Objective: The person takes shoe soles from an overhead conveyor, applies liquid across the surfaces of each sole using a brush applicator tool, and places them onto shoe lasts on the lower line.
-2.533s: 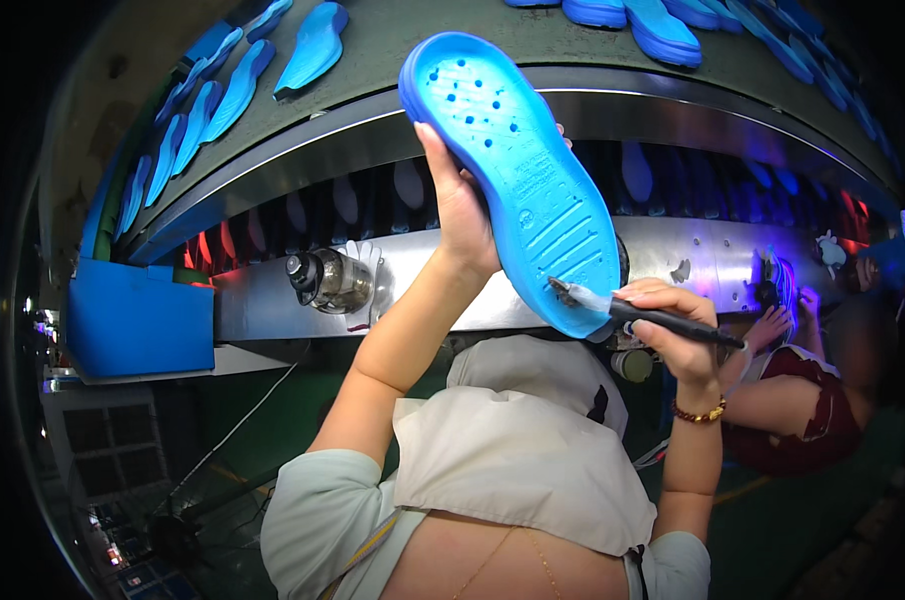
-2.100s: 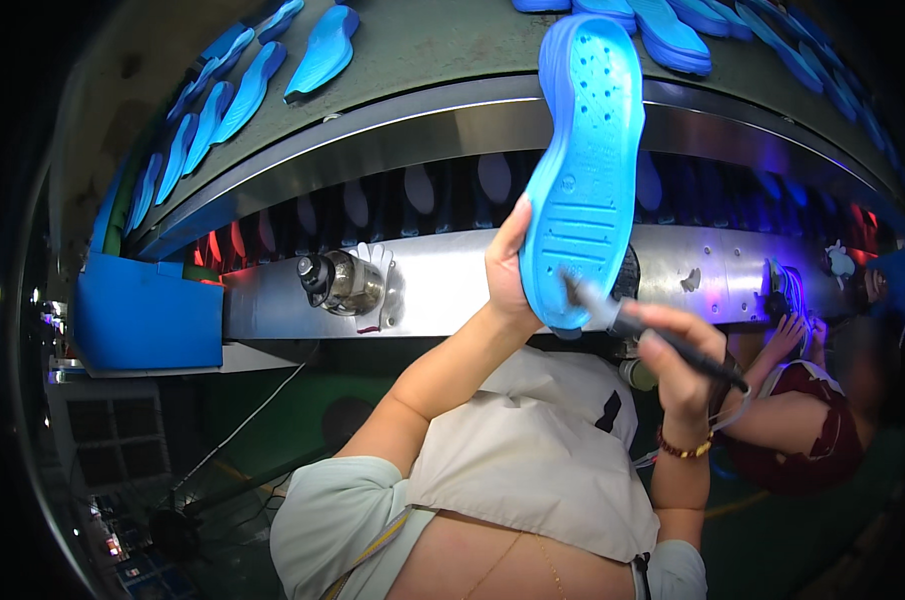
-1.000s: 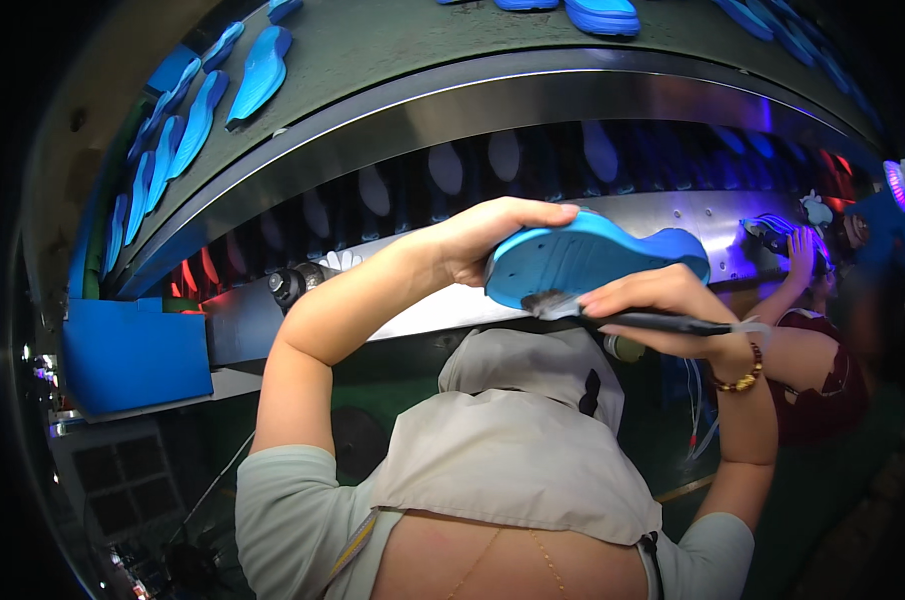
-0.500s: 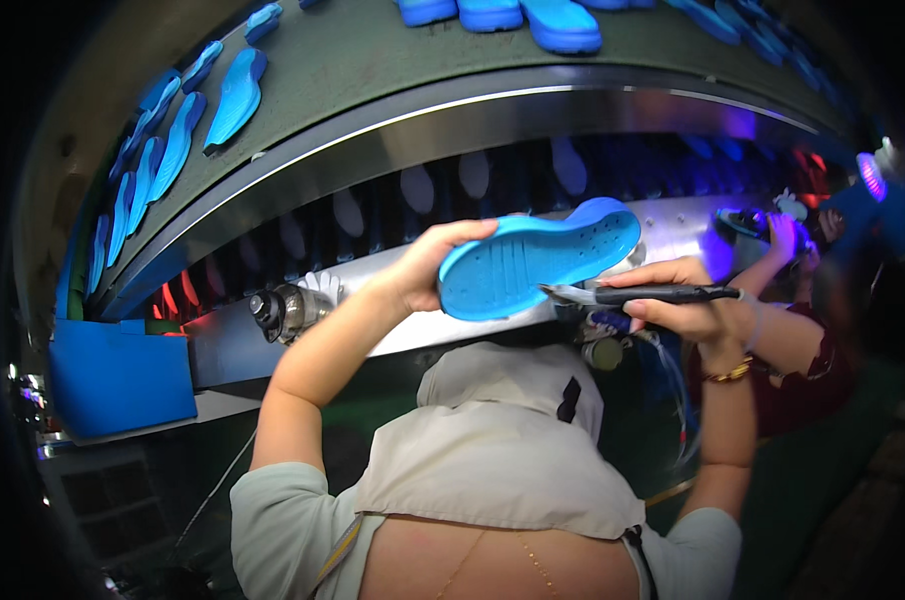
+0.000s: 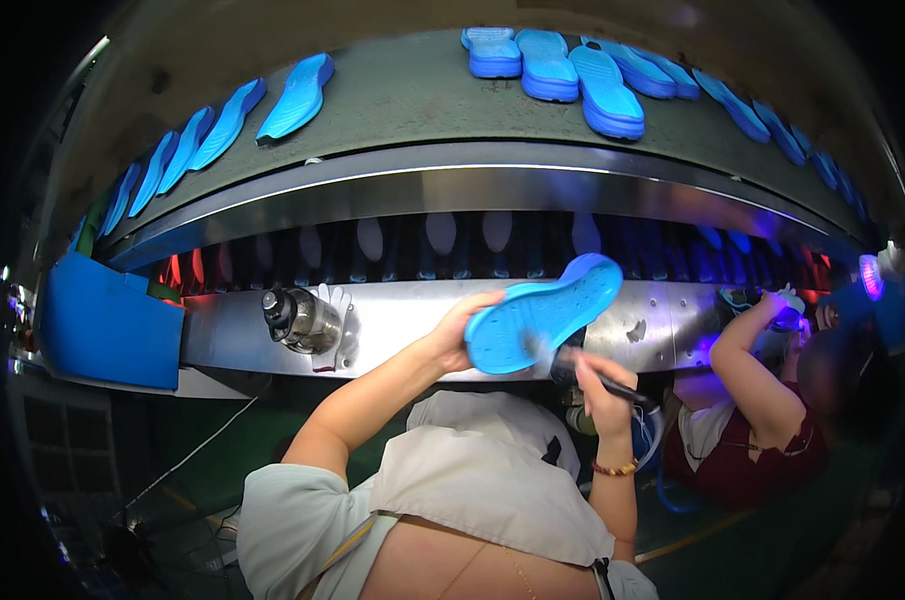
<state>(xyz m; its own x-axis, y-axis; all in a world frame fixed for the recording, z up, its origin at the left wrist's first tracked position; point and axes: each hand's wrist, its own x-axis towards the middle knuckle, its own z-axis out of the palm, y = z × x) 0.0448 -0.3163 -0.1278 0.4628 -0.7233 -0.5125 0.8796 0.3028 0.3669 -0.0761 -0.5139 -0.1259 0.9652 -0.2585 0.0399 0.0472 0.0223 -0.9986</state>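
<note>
A bright blue shoe sole (image 5: 558,305) is tilted over the metal ledge, its hollow inner face with rows of small holes and ridges turned up. My left hand (image 5: 458,335) is closed round its left edge, the thumb along the top. In my right hand (image 5: 607,395) is a black-handled brush (image 5: 628,392), a thin tube trailing from its rear end. The brush's tip is smeared by motion at the sole's lower edge, so I cannot tell whether it touches.
Blue soles (image 5: 608,92) lie along the green conveyor belt (image 5: 393,100) above. Below, a dark-topped bottle (image 5: 298,320) stands on the metal ledge (image 5: 393,310), beside a white glove (image 5: 335,300). A blue box (image 5: 113,320) is at left. At right a co-worker's arm (image 5: 758,370) reaches in near a purple lamp (image 5: 871,277).
The view has shifted, showing more of the belt. My right hand has swung the brush so its handle slopes down to the right. The sole is still in my left hand.
</note>
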